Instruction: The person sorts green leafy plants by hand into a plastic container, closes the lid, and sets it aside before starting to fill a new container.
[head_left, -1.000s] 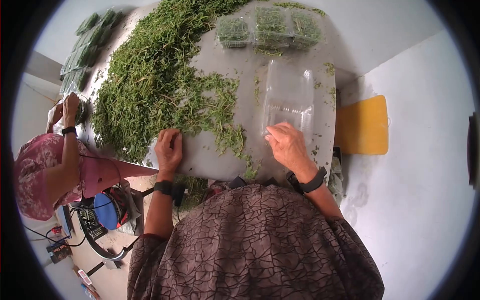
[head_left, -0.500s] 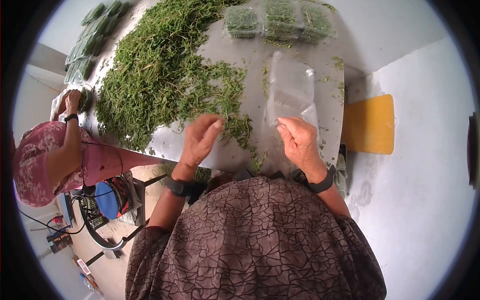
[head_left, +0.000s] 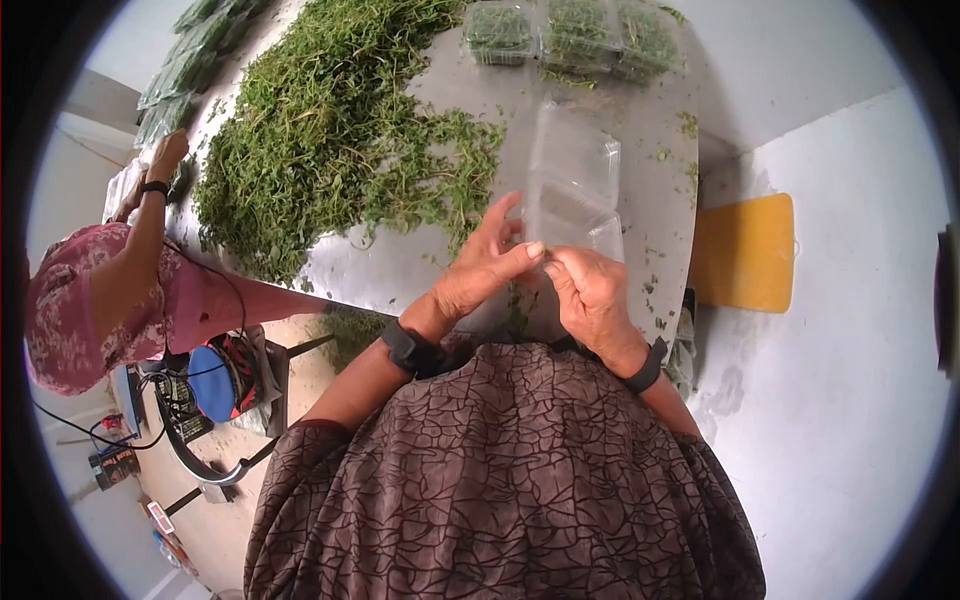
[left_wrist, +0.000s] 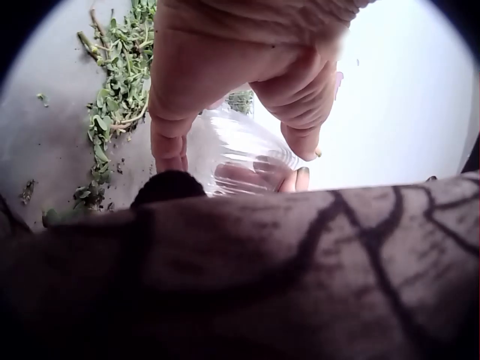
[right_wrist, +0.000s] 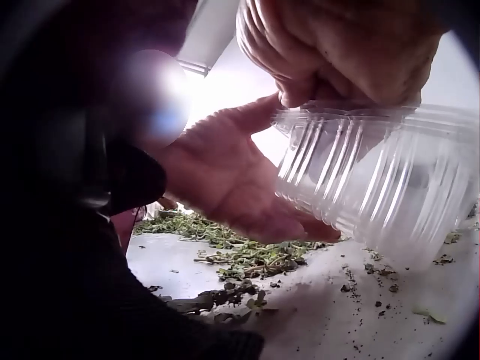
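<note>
A clear plastic clamshell container (head_left: 575, 165) lies unfolded over the table, its near edge pinched by my right hand (head_left: 597, 295). In the right wrist view the ribbed container (right_wrist: 352, 165) hangs from the fingers of the right hand (right_wrist: 345, 52) and looks like several nested layers. My left hand (head_left: 485, 265) is at the container's near left corner, thumb at the edge and fingers spread along its side. The left wrist view shows the left hand (left_wrist: 240, 67) straddling the container (left_wrist: 244, 146). Loose green leafy stems (head_left: 330, 130) lie left of both hands.
Filled clear boxes (head_left: 577, 35) stand at the table's far side. Green packs (head_left: 195, 60) lie at the far left, where another person in pink (head_left: 110, 290) works. A yellow board (head_left: 745, 252) is right of the table (head_left: 670, 220). A stool with a blue item (head_left: 210, 385) stands lower left.
My left hand has moved right and forward from the table's near edge to the container. The right hand keeps its pinch, and the container's near edge is raised. The other person's arm has shifted.
</note>
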